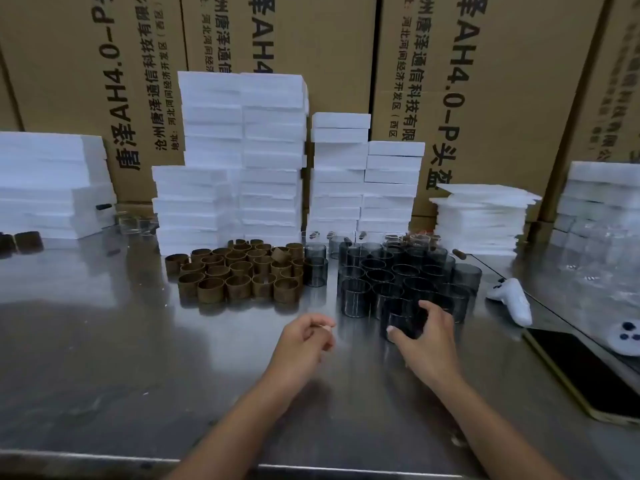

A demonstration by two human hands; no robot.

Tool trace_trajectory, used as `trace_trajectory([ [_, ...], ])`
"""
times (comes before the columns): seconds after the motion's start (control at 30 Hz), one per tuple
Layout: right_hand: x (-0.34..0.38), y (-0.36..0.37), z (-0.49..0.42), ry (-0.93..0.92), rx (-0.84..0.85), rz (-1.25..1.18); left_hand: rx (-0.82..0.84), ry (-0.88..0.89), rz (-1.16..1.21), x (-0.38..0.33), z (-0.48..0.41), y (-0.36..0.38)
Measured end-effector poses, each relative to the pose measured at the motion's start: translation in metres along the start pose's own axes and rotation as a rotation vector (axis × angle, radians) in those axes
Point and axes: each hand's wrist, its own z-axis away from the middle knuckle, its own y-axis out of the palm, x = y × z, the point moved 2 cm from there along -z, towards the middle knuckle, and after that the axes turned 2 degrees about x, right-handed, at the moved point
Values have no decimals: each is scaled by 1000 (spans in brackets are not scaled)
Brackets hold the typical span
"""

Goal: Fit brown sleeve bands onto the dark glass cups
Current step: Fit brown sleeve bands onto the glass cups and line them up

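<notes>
A: So, what about the right hand [427, 337]?
B: Clasped around one dark glass cup [405, 323], thumb at the near side, fingers over the far rim. Held upright at the near edge of the dark cup cluster [398, 271], right of the steel counter's [138, 375] middle. Could not tell whether lifted or resting, owing to blur.
A: And the left hand [304, 337]?
B: Hovered just left of that cup, over bare steel. Fingers loosely curled toward the thumb, with nothing seen in them.
A: Anywhere near the brown sleeve bands [242, 271]?
B: Apart from them. Stood bunched upright beyond the left hand, left of the dark cups, with two dark cups touching the bunch's right side.
A: Read any writing?
B: Yes, on the cardboard cartons [450, 81] along the far edge, printed sideways in black: "AH4.0-P", "唐泽", "沧州唐泽通信科技有限" and "河北河间经济开发区". Partly hidden by white foam stacks [242, 150] piled in front.
A: Noticed anything toward the right edge?
B: A white game controller [512, 299], a second controller [623, 337] partly cut off, and a dark phone [588, 372] lying face up in a yellowish case.
</notes>
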Motion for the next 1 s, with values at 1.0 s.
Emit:
trace_trajectory([
  [1.0,27,73,-15,-115,105,-647,-104,271,-46,10,-46,9],
])
